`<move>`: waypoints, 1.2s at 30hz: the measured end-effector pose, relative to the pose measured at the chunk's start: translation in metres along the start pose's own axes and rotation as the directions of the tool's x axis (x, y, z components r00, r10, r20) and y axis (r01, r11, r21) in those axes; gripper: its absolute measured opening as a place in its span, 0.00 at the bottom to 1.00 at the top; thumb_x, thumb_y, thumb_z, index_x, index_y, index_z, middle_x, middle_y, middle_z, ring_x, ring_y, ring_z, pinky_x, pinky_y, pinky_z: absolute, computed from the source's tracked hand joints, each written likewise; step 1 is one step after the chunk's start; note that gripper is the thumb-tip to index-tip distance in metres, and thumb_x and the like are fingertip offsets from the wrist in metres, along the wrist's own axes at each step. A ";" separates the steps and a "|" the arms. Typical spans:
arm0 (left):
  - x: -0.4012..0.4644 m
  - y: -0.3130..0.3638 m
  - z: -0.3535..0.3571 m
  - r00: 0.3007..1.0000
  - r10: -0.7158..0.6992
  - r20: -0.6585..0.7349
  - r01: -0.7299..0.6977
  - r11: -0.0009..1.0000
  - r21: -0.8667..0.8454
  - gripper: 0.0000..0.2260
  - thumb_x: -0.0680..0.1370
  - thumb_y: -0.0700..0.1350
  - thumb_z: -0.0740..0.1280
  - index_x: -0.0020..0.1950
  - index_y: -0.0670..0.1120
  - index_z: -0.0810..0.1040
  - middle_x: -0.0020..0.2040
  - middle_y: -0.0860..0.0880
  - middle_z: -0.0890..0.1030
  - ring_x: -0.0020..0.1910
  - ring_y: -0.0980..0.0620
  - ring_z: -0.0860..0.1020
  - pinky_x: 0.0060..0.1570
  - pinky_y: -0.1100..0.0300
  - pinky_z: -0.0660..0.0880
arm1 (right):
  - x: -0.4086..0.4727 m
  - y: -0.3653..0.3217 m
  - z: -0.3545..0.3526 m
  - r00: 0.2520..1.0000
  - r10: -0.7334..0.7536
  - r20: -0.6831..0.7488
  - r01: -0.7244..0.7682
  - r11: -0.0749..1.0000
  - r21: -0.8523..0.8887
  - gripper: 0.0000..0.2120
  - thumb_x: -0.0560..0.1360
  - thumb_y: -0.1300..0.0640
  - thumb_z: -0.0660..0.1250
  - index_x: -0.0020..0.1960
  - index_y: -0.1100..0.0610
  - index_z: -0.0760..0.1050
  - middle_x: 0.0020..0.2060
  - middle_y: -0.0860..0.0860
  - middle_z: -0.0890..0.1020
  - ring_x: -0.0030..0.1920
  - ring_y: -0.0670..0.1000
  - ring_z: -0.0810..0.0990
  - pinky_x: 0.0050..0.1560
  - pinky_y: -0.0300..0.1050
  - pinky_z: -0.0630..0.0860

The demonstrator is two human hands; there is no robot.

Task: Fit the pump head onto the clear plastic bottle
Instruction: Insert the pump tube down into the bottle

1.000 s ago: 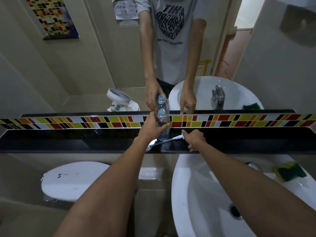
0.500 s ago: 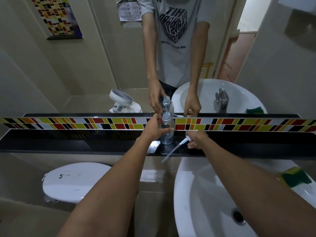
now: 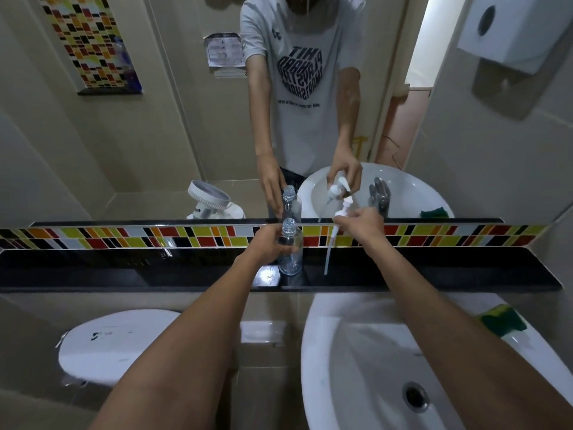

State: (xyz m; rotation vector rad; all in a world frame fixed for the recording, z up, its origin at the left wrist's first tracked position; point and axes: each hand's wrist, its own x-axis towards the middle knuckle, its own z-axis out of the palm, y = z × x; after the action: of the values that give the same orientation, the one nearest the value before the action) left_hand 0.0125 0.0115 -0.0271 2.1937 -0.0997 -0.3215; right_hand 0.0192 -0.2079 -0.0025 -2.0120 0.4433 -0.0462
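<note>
Now the left hand (image 3: 268,243) is wrapped around the clear plastic bottle (image 3: 290,249), steadying it upright on the black ledge (image 3: 124,268), neck open and uncapped. Over to the right, the right hand (image 3: 364,225) pinches the white pump head (image 3: 343,209) by its collar, lifted clear of the ledge, and the dip tube (image 3: 329,252) hangs down almost plumb, its tip just above the shelf. Pump and bottle sit near each other but apart, so this looks like the lining-up step: nothing is threaded in yet. What comes next, I'd say, calls for raising the pump higher, swinging it across over the neck, and feeding that thin tube down the narrow opening before the collar can seat and twist. Around them, a band of coloured tiles (image 3: 434,237) runs behind the ledge under a wide mirror (image 3: 155,135), a white basin (image 3: 356,367) sits below right with a green sponge (image 3: 502,319) on its rim.
</note>
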 end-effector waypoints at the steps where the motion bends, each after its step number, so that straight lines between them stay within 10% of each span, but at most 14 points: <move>1: -0.001 0.000 0.001 1.000 0.000 0.001 0.000 1.000 0.008 0.20 0.73 0.40 0.76 0.64 0.45 0.79 0.58 0.49 0.83 0.59 0.50 0.80 0.58 0.54 0.77 | -0.005 -0.007 -0.004 0.999 -0.051 -0.019 0.050 0.999 -0.010 0.13 0.72 0.57 0.76 0.49 0.67 0.84 0.45 0.54 0.86 0.44 0.54 0.85 0.47 0.46 0.80; 12: -0.012 0.005 0.012 0.995 -0.036 -0.094 0.041 0.998 0.049 0.20 0.74 0.43 0.76 0.64 0.42 0.78 0.53 0.49 0.80 0.52 0.53 0.76 0.48 0.62 0.70 | -0.038 -0.079 -0.023 0.893 -0.417 -0.169 0.426 0.904 0.026 0.12 0.74 0.53 0.75 0.52 0.58 0.84 0.38 0.47 0.83 0.34 0.35 0.76 0.30 0.20 0.68; 36: -0.011 0.006 0.010 0.996 -0.043 -0.076 0.043 0.999 -0.002 0.21 0.72 0.41 0.77 0.64 0.43 0.79 0.58 0.47 0.83 0.54 0.51 0.78 0.56 0.55 0.75 | -0.045 -0.113 0.005 0.807 -0.578 -0.118 0.589 0.803 0.093 0.06 0.73 0.54 0.75 0.45 0.57 0.82 0.30 0.43 0.80 0.26 0.33 0.76 0.30 0.26 0.71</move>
State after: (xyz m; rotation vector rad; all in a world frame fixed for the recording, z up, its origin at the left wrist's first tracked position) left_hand -0.0006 0.0027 -0.0260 2.2072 -0.0106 -0.2618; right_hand 0.0110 -0.1432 0.1010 -1.9549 -0.1493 -0.5329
